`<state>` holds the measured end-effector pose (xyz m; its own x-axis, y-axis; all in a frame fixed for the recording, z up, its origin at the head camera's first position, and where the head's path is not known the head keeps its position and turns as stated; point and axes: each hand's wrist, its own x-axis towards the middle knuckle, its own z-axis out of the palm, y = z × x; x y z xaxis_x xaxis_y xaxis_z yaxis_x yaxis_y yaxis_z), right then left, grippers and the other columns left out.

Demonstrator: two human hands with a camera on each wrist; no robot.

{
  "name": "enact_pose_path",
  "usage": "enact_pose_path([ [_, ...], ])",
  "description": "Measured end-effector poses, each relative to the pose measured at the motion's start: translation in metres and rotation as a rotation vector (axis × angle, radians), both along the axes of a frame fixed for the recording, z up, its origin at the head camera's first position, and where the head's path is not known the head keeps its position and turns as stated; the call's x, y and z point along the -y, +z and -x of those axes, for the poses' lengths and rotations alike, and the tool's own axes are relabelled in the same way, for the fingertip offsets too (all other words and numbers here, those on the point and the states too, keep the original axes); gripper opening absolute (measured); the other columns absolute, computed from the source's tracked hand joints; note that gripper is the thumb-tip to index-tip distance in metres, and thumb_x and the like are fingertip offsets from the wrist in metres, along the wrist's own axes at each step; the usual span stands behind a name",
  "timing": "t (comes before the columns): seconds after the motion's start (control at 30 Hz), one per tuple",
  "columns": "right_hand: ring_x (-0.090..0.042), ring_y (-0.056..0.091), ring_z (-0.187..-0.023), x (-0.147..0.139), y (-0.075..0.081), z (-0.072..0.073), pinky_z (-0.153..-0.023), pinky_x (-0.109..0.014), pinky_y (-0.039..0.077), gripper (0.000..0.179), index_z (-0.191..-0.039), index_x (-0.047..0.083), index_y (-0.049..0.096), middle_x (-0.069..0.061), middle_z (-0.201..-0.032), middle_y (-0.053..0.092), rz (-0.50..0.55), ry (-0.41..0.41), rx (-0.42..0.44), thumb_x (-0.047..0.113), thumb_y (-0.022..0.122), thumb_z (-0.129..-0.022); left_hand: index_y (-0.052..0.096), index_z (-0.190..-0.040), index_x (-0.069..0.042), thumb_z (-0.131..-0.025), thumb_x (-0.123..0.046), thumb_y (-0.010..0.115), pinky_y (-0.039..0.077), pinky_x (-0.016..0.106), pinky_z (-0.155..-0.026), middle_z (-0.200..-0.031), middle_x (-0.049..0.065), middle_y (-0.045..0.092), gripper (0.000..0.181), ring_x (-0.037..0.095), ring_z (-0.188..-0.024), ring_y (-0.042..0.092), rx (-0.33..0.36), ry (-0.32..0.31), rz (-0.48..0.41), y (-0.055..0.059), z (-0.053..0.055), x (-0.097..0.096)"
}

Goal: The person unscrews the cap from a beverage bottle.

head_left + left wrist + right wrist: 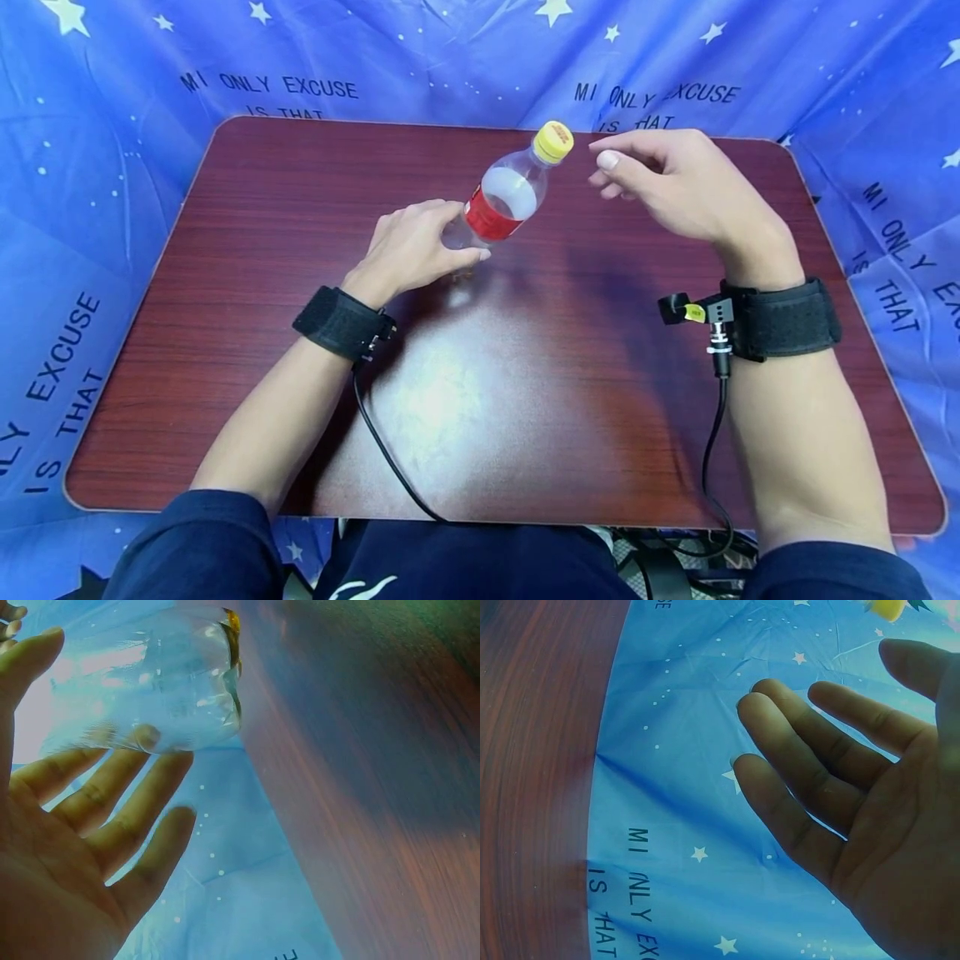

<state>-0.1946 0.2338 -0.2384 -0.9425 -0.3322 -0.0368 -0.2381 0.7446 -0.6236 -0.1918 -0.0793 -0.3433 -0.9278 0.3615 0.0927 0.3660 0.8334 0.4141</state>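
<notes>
Starry cloth (465,50) backs the bench (300,192). The left hand (420,246) grasps the bottle (491,218), apparently steadying it; the right hand (667,183) (fingers (795,746) loose, empty) would need closing to grip.

Red-brown table (300,175), rounded corners, glare (438,400) on surface, blue cloth (450,50) behind and both sides, white stars (553,10), black lettering (321,87).

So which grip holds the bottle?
The left grip, holding the bottle below its red label; the right grip is empty, beside the yellow cap but not touching it.
</notes>
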Motion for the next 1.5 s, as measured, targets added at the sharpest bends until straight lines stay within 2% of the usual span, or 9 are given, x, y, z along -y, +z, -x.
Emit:
enact_pose_path([
  [0.17, -0.001, 0.067, -0.095, 0.0, 0.001, 0.0, -0.08, -0.017, 0.047, 0.045, -0.143, 0.022, 0.065, 0.005, -0.107, 0.078, 0.016, -0.002, -0.01, 0.047, 0.052, -0.108, 0.069, -0.119, -0.023, -0.087, -0.066, 0.072, 0.045, 0.042, -0.07, -0.098, -0.003, 0.065, 0.054, 0.019, -0.085, 0.059, -0.024, -0.012, 0.003, -0.001, -0.001, 0.002],
  [0.47, -0.002, 0.068, -0.094, 0.0, -0.002, 0.002, -0.082, -0.016, 0.048, 0.044, -0.137, 0.019, 0.069, 0.009, -0.102, 0.077, 0.034, -0.005, -0.012, 0.047, 0.052, -0.108, 0.071, -0.121, -0.022, -0.086, -0.062, 0.076, 0.049, 0.043, -0.072, -0.107, -0.004, 0.068, 0.053, 0.016, -0.09, 0.061, -0.031, -0.018, -0.013, -0.002, 0.0, 0.002],
  [0.67, -0.002, 0.07, -0.092, -0.001, -0.002, 0.004, -0.082, -0.014, 0.05, 0.049, -0.138, 0.014, 0.069, 0.015, -0.1, 0.075, 0.082, 0.016, -0.018, 0.045, 0.042, -0.112, 0.07, -0.122, -0.021, -0.086, -0.06, 0.077, 0.05, 0.045, -0.072, -0.104, -0.001, 0.066, 0.054, 0.017, -0.091, 0.06, -0.012, -0.015, -0.031, -0.003, 0.002, 0.001],
  [0.8, -0.003, 0.071, -0.092, 0.0, -0.001, 0.005, -0.082, -0.014, 0.052, 0.051, -0.138, 0.011, 0.068, 0.012, -0.102, 0.076, 0.108, 0.019, -0.002, 0.045, 0.039, -0.112, 0.07, -0.122, -0.019, -0.086, -0.06, 0.077, 0.053, 0.046, -0.076, -0.105, 0.001, 0.067, 0.055, 0.017, -0.095, 0.061, -0.009, -0.014, -0.034, -0.004, 0.003, 0.001],
  [0.9, -0.004, 0.071, -0.092, 0.001, 0.0, 0.006, -0.082, -0.014, 0.051, 0.05, -0.137, 0.011, 0.069, 0.009, -0.103, 0.077, 0.099, 0.022, -0.01, 0.044, 0.041, -0.112, 0.069, -0.123, -0.018, -0.087, -0.06, 0.076, 0.053, 0.046, -0.078, -0.106, 0.002, 0.067, 0.055, 0.017, -0.097, 0.06, 0.004, -0.014, -0.031, -0.005, 0.004, 0.001],
  [1.2, -0.002, 0.069, -0.087, 0.01, 0.006, 0.006, -0.081, -0.015, 0.047, 0.045, -0.126, 0.01, 0.074, 0.015, -0.093, 0.075, 0.072, 0.022, -0.082, 0.043, 0.048, -0.111, 0.068, -0.127, -0.018, -0.087, -0.06, 0.076, 0.055, 0.049, -0.086, -0.114, 0.0, 0.067, 0.058, 0.018, -0.109, 0.062, 0.031, -0.001, -0.028, -0.006, 0.003, 0.001],
  [1.5, -0.007, 0.066, -0.088, 0.019, 0.01, 0.004, -0.08, -0.018, 0.045, 0.04, -0.116, 0.012, 0.077, 0.009, -0.09, 0.073, 0.071, 0.01, -0.081, 0.044, 0.054, -0.108, 0.069, -0.125, -0.019, -0.086, -0.059, 0.077, 0.056, 0.049, -0.081, -0.115, 0.001, 0.068, 0.056, 0.02, -0.108, 0.063, 0.005, -0.003, -0.022, -0.006, 0.002, 0.002],
])
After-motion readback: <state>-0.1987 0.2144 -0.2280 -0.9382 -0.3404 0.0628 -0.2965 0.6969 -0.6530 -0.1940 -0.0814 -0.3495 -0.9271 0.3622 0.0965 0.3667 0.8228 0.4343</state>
